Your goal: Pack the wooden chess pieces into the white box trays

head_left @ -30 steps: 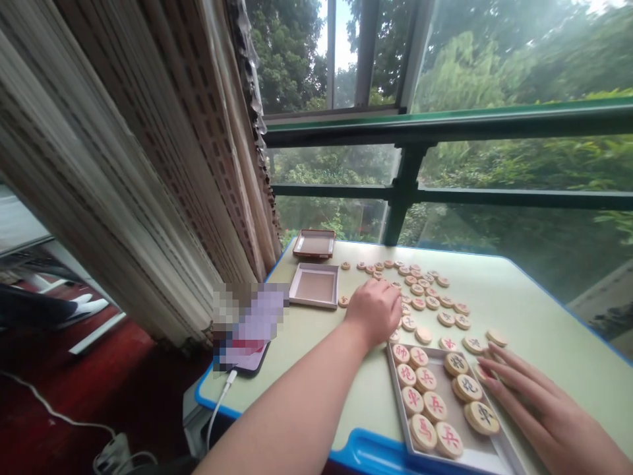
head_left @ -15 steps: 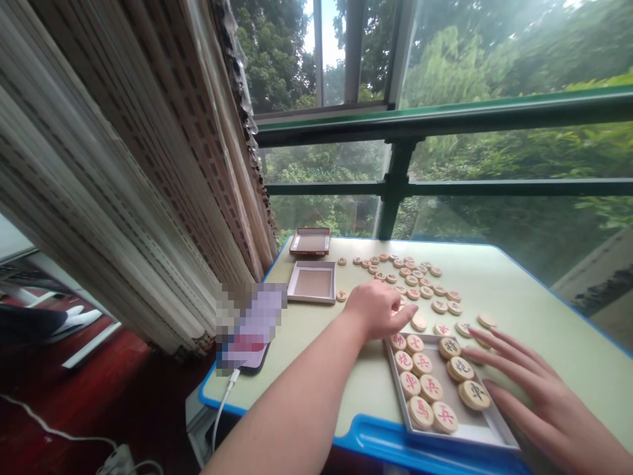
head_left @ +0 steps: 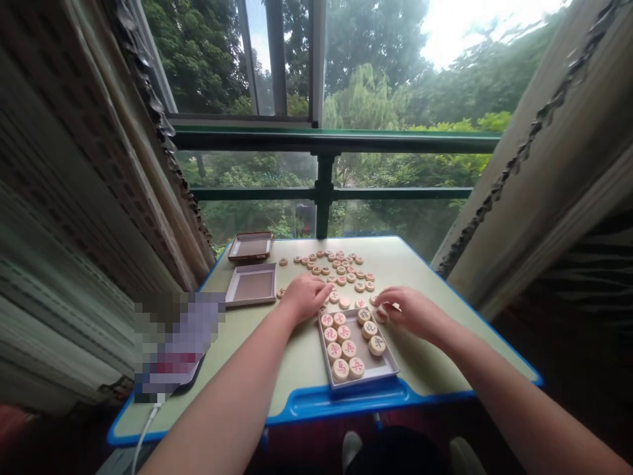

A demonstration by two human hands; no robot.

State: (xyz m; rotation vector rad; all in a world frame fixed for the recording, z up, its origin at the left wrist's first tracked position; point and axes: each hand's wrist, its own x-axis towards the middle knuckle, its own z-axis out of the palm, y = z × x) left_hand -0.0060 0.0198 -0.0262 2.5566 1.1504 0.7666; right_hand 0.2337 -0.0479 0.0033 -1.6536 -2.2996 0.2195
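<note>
On the tabletop, my left hand [head_left: 305, 297] is beside the top-left corner of a shallow open box [head_left: 389, 361], its fingers curled in among loose pieces. What those fingers hold, if anything, is hidden. My right hand [head_left: 408, 309] is at the box's upper right, fingers bent and apart, the tips at a loose xiangqi piece [head_left: 380, 315]. Two columns of red-lettered xiangqi pieces [head_left: 349, 349] fill the left of the box. Black-lettered pieces [head_left: 376, 345] form a short column on its right. Many round wooden pieces [head_left: 341, 269] lie scattered beyond my hands.
Two more shallow trays, a nearer one [head_left: 252, 286] and a farther one [head_left: 252, 245], are at the table's left. A phone [head_left: 185, 356] with a white cable [head_left: 146, 432] rests near the left edge. The blue-rimmed table [head_left: 435, 376] stands before a window railing [head_left: 346, 141], with curtains on both sides.
The view has swung right and pulled back. My right hand, earlier spread beside the box, now has its fingers bent near the loose pieces. My left hand stays near the box's upper-left corner.
</note>
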